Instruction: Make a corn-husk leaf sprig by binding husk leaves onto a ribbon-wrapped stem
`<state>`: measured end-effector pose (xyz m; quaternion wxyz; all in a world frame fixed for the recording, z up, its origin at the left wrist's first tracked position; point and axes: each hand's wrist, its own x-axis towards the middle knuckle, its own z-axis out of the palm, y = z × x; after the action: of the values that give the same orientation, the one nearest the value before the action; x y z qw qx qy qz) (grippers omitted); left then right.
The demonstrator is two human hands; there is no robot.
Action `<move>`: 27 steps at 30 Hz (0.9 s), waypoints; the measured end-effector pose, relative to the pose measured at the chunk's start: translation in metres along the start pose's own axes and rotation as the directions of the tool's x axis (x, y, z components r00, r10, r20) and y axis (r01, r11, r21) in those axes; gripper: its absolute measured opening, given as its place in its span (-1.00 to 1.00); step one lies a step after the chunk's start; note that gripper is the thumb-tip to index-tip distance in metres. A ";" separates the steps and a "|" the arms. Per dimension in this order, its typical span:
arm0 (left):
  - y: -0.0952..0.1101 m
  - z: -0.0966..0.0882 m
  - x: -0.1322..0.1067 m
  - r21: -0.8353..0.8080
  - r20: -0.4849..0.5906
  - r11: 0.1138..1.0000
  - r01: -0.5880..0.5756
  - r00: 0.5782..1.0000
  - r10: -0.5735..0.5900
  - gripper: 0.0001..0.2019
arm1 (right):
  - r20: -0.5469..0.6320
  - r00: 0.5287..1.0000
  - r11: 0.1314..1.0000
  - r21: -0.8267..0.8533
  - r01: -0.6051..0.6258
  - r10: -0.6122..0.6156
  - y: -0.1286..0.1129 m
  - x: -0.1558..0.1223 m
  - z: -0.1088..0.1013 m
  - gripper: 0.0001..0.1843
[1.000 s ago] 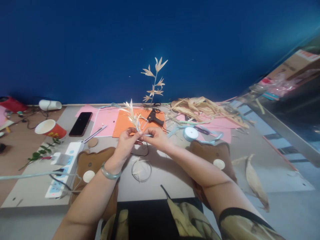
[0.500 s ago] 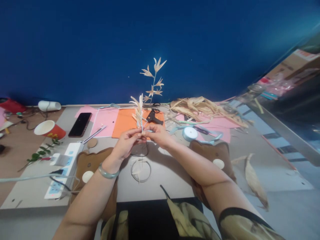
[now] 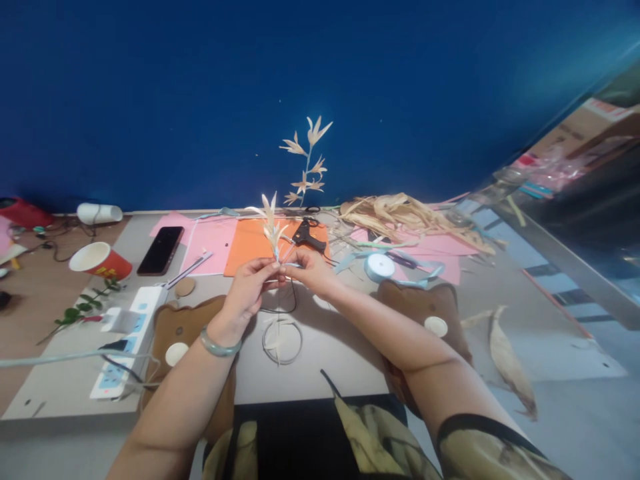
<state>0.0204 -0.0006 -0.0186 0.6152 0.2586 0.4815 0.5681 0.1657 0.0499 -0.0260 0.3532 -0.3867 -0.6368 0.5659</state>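
Here, pale flower [image 3: 273, 231] held between 2 hands [image 3: 250, 285] [image 3: 316, 275], petals [image 3: 271, 208] jutting past fingertips [image 3: 273, 267].

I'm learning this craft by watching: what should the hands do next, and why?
Probably wind the narrow pale-blue strip a turn around the thin wire-like stem: the left hand pinches just beneath the cream, pointed-petalled flower, the right hand appears to pinch the strip beside it, and the stem looks bare below the hands.
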 end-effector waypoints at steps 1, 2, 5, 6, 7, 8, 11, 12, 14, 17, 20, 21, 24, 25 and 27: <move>0.000 0.000 0.001 -0.010 -0.016 1.000 -0.006 1.000 0.006 -0.67 | 0.008 1.000 1.000 -0.003 0.011 -0.011 0.000 0.000 0.000 -0.65; 0.000 0.000 0.001 -0.018 -0.027 1.000 -0.017 0.999 0.016 -0.67 | 0.016 1.000 1.000 -0.009 0.024 -0.024 0.000 0.000 0.000 -0.65; 0.001 0.001 0.002 -0.027 -0.049 0.998 -0.062 0.997 0.060 -0.66 | 0.052 0.996 0.996 -0.057 0.073 -0.070 -0.003 0.000 -0.001 -0.69; 0.001 0.001 0.002 -0.022 -0.054 0.997 -0.073 0.996 0.072 -0.65 | 0.071 0.993 0.992 -0.081 0.095 -0.090 -0.005 0.001 -0.002 -0.71; 0.001 0.001 0.002 -0.012 -0.058 0.996 -0.084 0.995 0.083 -0.65 | 0.096 0.989 0.986 -0.110 0.122 -0.112 -0.007 0.001 -0.004 -0.74; 0.001 0.001 0.002 -0.001 -0.061 0.995 -0.096 0.993 0.096 -0.65 | 0.130 0.982 0.977 -0.148 0.153 -0.134 -0.010 0.001 -0.007 -0.76; 0.002 -0.001 0.002 0.043 -0.057 0.988 -0.145 0.987 0.148 -0.65 | 0.281 0.947 0.912 -0.325 0.249 -0.158 -0.022 0.002 -0.017 -0.82; 0.003 -0.003 0.003 0.058 -0.060 0.984 -0.168 0.983 0.171 -0.66 | 0.344 0.930 0.875 -0.400 0.272 -0.132 -0.027 0.002 -0.022 -0.81; 0.005 -0.007 0.005 0.086 -0.083 0.973 -0.214 0.972 0.222 -0.66 | 0.479 0.878 0.788 -0.535 0.306 -0.016 -0.037 0.001 -0.032 -0.80; 0.011 -0.012 0.007 0.109 -0.133 0.951 -0.289 0.944 0.302 -0.66 | 0.611 0.773 0.685 -0.639 0.352 0.172 -0.050 0.001 -0.044 -0.82; 0.014 -0.015 0.009 0.121 -0.144 0.938 -0.325 0.929 0.341 -0.67 | 0.577 0.795 0.659 -0.674 0.334 0.188 -0.054 0.010 -0.050 -0.80; 0.014 -0.015 0.009 0.127 -0.142 0.937 -0.326 0.929 0.343 -0.67 | 0.536 0.828 0.665 -0.680 0.310 0.162 -0.052 0.015 -0.050 -0.79; 0.013 -0.015 0.010 0.139 -0.152 0.937 -0.320 0.928 0.339 -0.71 | 0.364 0.928 0.664 -0.715 0.221 0.083 -0.039 0.039 -0.047 -0.76; 0.012 -0.015 0.010 0.139 -0.164 0.936 -0.322 0.925 0.343 -0.72 | 0.293 0.954 0.658 -0.731 0.181 0.063 -0.032 0.048 -0.044 -0.77; 0.009 -0.015 0.012 0.135 -0.183 0.933 -0.333 0.917 0.354 -0.73 | 0.183 0.982 0.647 -0.754 0.115 0.038 -0.019 0.066 -0.037 -0.79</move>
<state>0.0020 0.0090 -0.0202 0.4393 0.3101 0.5173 0.6658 0.1667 0.1237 -0.0021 0.1107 -0.4321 -0.8530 0.2712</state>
